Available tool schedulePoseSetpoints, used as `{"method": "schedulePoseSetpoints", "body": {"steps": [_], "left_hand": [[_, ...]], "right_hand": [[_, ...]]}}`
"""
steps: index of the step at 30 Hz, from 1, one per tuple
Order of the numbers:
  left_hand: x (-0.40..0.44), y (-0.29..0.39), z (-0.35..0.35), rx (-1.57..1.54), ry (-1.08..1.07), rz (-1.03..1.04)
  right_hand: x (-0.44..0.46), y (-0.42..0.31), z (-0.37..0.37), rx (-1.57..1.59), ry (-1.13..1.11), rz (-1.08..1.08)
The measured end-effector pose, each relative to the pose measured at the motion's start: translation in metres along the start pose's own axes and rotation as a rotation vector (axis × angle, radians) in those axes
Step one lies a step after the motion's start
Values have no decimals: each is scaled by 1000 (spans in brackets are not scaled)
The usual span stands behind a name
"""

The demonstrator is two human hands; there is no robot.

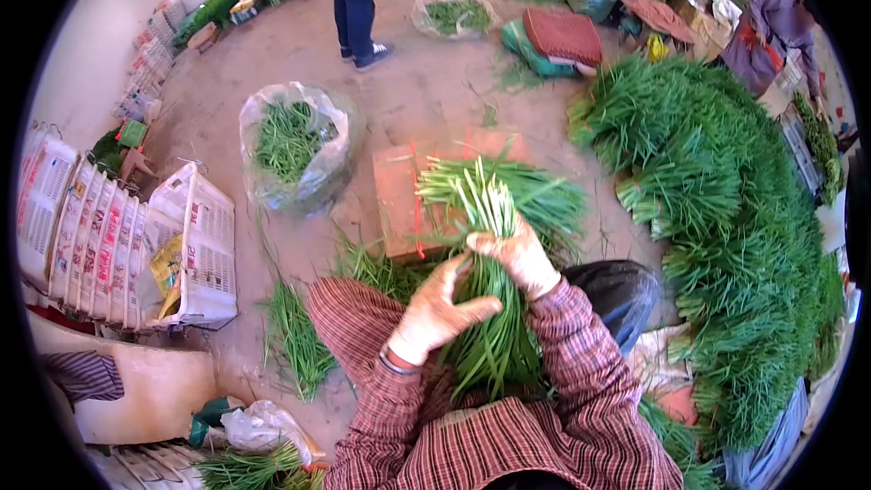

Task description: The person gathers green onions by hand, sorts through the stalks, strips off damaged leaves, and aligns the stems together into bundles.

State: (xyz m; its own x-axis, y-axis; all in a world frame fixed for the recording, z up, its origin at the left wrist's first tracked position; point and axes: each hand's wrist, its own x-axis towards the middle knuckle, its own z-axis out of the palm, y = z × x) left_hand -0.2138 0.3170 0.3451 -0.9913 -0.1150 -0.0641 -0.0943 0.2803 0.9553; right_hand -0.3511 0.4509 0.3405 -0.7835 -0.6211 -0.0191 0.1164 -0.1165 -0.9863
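Green leafy stalks make up a bundle [504, 318] held between the person's knees [354, 308], near a brown board [395, 204] bearing more greens [553, 204]. The right hand [519, 259] has its fingers closed around it, seemingly to keep the stalks aligned; the left hand [435, 310], half open with thumb spread, cups its side, perhaps for steadying, though contact is unclear. Pale stem ends point away; long, narrow leaves droop toward the person.

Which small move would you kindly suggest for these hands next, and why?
Perhaps close the left hand around the green bunch to steady it, since that hand is open beside it while the right hand grips it.
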Motion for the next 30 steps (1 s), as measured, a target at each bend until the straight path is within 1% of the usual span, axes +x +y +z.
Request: {"method": "schedulePoseSetpoints", "body": {"steps": [1, 2, 3, 5, 6, 7, 9, 10, 11, 13, 14, 15, 16, 17, 18, 19, 21, 22, 23, 25, 26, 27, 28, 29, 30], "left_hand": [[2, -1, -8, -221, -17, -75], [7, -1, -15, -318, 51, -45], [10, -1, -19, -414, 124, -14], [16, -5, -24, -507, 197, 93], [17, -1, -26, -559, 201, 118], [19, 4, -25, -554, 202, 118], [18, 14, -19, -425, 172, 163], [19, 20, -18, -280, 179, 191], [17, 16, -14, -167, 266, 248], [12, 25, -16, 56, 374, 192], [12, 11, -18, -84, 312, 114], [14, 11, -19, -221, 251, 35], [6, 17, -19, 13, 318, 158], [6, 16, -19, -3, 351, 183], [6, 12, -21, -116, 371, 177], [5, 9, -23, -261, 393, 169], [1, 4, -28, -628, 445, 153], [-4, 3, -29, -786, 473, 152], [-10, 0, -30, -915, 492, 151], [-19, -5, -31, -1095, 500, 169], [-24, -15, -33, -1156, 472, 188], [-25, 0, -35, -1216, 379, 282], [-29, -11, -37, -1280, 383, 267], [-34, -21, -40, -1344, 389, 253], [-40, 6, -39, -1307, 456, 294]], "right_hand": [[2, -12, -1, 1, 0, 10], [3, -27, 3, 27, -48, -60], [9, -22, 5, 24, -18, -98], [16, -19, 6, 86, -88, -105], [18, -21, 13, 107, -57, -138], [24, -19, 19, 73, -49, -154], [25, -32, 31, -99, -13, -212], [30, -38, 38, -83, -55, -241], [33, -45, 43, -223, -94, -198], [28, -65, 67, 79, -153, -114], [31, -56, 75, 82, -199, -128], [26, -67, 78, -35, -231, -93], [27, -63, 83, -13, -277, -140], [28, -60, 91, 10, -322, -186], [25, -63, 95, -82, -354, -195], [19, -73, 97, -158, -416, -108], [10, -90, 106, -530, -475, -128], [12, -95, 103, -557, -564, -149], [18, -97, 99, -556, -566, -152], [28, -103, 88, -265, -669, -144], [24, -111, 80, -253, -601, -91], [24, -98, 75, -257, -584, -34], [25, -86, 70, -259, -567, 22], [23, -63, 65, -267, -579, 29], [13, -48, 67, -266, -627, 71]]}}
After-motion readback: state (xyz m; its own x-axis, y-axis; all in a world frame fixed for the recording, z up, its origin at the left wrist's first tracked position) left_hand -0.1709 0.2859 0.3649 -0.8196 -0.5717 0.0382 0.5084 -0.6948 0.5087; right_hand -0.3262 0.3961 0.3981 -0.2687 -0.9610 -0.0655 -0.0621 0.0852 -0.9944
